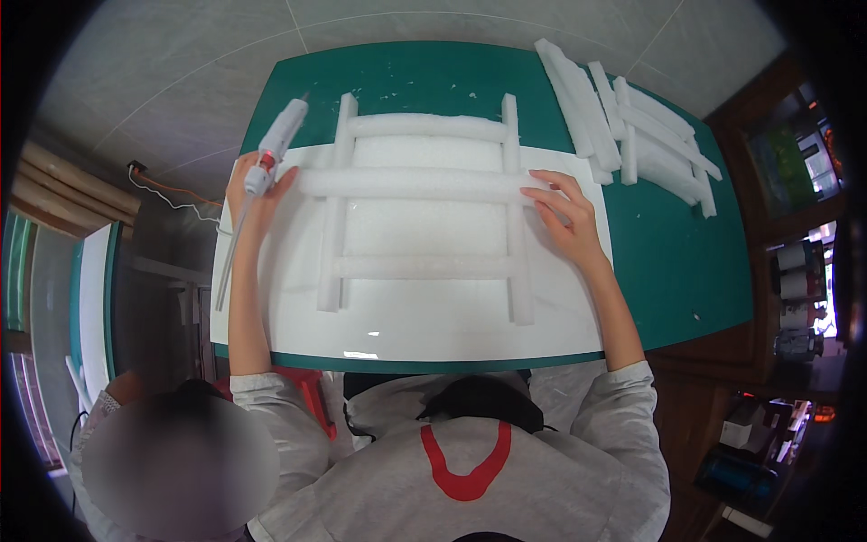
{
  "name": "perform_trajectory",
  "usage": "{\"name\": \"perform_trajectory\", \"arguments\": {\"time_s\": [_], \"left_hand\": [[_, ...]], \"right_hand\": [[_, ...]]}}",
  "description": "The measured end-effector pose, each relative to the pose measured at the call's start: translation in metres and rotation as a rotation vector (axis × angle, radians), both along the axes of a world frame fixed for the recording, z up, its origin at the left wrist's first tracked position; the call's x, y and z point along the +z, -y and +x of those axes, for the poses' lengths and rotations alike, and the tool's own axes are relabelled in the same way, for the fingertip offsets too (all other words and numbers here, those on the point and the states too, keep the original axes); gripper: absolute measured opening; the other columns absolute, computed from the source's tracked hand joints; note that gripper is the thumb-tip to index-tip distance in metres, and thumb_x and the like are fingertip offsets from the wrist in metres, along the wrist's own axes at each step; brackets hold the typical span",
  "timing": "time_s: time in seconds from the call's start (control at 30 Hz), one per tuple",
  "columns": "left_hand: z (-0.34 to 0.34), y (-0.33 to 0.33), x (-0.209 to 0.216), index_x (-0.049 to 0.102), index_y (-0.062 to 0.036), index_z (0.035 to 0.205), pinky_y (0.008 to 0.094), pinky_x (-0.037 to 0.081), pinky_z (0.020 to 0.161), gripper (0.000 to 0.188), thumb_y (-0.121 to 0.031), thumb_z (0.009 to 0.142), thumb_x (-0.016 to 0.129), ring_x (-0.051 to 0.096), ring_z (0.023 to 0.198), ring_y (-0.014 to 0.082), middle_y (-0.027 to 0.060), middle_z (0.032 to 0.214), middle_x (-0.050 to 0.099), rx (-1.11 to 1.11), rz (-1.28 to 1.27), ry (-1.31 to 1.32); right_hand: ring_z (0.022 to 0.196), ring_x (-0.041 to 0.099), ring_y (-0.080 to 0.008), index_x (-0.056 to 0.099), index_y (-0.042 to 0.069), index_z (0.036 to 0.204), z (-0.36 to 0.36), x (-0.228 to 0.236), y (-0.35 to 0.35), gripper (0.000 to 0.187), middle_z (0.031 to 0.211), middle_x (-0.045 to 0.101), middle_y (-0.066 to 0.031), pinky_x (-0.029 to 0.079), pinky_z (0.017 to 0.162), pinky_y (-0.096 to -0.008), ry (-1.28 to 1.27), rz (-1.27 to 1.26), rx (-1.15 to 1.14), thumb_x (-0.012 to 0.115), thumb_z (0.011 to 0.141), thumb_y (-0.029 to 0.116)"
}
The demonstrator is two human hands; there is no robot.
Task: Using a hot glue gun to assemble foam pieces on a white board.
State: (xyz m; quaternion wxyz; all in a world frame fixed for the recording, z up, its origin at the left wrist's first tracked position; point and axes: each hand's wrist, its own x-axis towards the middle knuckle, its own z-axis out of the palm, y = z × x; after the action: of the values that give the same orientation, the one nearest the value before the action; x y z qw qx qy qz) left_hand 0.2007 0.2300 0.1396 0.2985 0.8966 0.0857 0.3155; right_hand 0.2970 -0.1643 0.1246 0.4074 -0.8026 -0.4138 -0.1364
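Note:
A ladder-like frame of white foam strips lies in front of me. Its two uprights, a left strip (330,244) and a right strip (518,262), are crossed by an upper bar (429,127), a middle bar (406,184) and a lower bar (424,267). My left hand (256,188) is closed around a hot glue gun (282,135), its nozzle pointing up and away, with a long glue stick (232,257) trailing from its back. Beside the middle bar's right end, my right hand (569,219) has its fingers stretched out, fingertips at the foam.
Under the frame is a white sheet (424,330) on a green table mat (668,271). Several loose foam strips (646,135) are piled at the far right. Another person (181,452) is at the lower left, near a red stool (312,397). A white cord (176,194) runs to a wall socket.

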Motion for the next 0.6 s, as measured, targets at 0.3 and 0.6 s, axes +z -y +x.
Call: {"name": "perform_trajectory", "arguments": {"time_s": [0.3, 0.6], "left_hand": [[0.001, -0.053, -0.007, 0.055, 0.0002, 0.090, 0.0327, 0.043, 0.071, 0.034, -0.007, 0.060, 0.070, 0.054, 0.081, 0.0266, 0.0109, 0.092, 0.052, -0.068, 0.122, -0.212], [0.008, -0.052, -0.002, 0.054, 0.0006, 0.090, 0.0316, 0.043, 0.076, 0.044, -0.003, 0.051, 0.074, 0.052, 0.086, 0.0252, 0.0092, 0.100, 0.046, -0.337, 0.136, -0.432]], "right_hand": [[0.100, 0.049, -0.0261, 0.064, 0.008, 0.093, 0.000, 0.000, 0.000, 0.029, 0.107, 0.055, -0.0094, 0.040, 0.082, -0.0334, -0.005, 0.004, 0.008, 0.052, 0.070, -0.005], [0.100, 0.048, -0.0260, 0.064, 0.008, 0.093, -0.001, 0.000, 0.000, 0.028, 0.107, 0.054, -0.0094, 0.040, 0.082, -0.0334, -0.002, -0.006, 0.002, 0.052, 0.071, -0.005]]}}
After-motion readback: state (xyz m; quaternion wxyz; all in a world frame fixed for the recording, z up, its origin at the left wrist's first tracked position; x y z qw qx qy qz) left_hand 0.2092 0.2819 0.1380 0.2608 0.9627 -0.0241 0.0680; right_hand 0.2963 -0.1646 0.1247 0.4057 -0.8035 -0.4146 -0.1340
